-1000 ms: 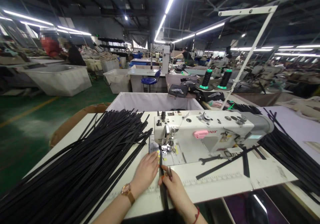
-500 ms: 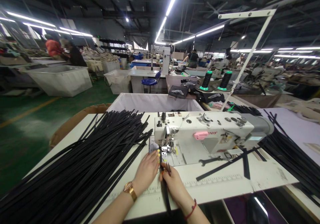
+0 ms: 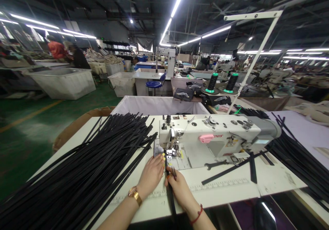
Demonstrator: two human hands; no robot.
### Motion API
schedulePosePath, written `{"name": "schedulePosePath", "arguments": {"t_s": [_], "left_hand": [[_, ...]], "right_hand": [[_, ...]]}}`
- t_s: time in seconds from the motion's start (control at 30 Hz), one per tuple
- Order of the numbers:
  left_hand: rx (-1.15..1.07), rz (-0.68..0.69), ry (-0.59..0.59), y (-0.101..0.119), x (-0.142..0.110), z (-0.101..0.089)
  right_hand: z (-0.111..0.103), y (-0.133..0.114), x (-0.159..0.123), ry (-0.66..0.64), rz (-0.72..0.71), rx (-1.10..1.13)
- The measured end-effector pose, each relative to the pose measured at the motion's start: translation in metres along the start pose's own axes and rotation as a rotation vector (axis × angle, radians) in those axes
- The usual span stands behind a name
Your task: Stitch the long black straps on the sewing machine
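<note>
A narrow black strap (image 3: pixel 170 200) runs from the presser foot (image 3: pixel 170 152) of a white sewing machine (image 3: pixel 187 134) toward me, its tail hanging over the table's front edge. My left hand (image 3: pixel 152 171) lies flat with fingers stretched along the strap's left side, fingertips close to the presser foot. Lower down, my right hand (image 3: pixel 180 188) pinches the strap between thumb and fingers. Dark pointed tips, apparently of thread snips (image 3: pixel 174 172), stick out of that same hand. A large pile of black straps (image 3: pixel 102 161) covers the table to the left.
A wrench (image 3: pixel 216 165) and loose strap pieces (image 3: pixel 226 170) lie right of my hands, near a ruler scale (image 3: pixel 218 185) on the tabletop. More black straps (image 3: pixel 300 158) are at far right. Behind the machine stand a pale-lined bin (image 3: pixel 156 103) and two thread cones (image 3: pixel 212 82).
Both hands hold nearly the same places on and beside the strap. The view has shifted very slightly; no clear movement of the strap shows.
</note>
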State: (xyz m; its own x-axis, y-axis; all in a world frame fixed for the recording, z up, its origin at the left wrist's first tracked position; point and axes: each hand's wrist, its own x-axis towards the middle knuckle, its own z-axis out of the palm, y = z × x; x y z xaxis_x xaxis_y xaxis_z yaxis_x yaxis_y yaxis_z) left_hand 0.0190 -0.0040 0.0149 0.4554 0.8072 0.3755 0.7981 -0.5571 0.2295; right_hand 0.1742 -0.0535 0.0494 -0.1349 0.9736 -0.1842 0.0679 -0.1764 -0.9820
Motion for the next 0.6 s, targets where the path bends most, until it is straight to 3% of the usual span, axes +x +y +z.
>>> {"name": "schedulePosePath", "arguments": {"t_s": [0.33, 0.6], "left_hand": [[0.001, 0.005, -0.003, -0.001, 0.000, 0.002], [-0.030, -0.008, 0.013, -0.001, 0.000, 0.002]], "right_hand": [[0.001, -0.007, 0.001, 0.022, -0.017, -0.050], [0.001, 0.004, 0.002, 0.020, -0.011, -0.014]]}}
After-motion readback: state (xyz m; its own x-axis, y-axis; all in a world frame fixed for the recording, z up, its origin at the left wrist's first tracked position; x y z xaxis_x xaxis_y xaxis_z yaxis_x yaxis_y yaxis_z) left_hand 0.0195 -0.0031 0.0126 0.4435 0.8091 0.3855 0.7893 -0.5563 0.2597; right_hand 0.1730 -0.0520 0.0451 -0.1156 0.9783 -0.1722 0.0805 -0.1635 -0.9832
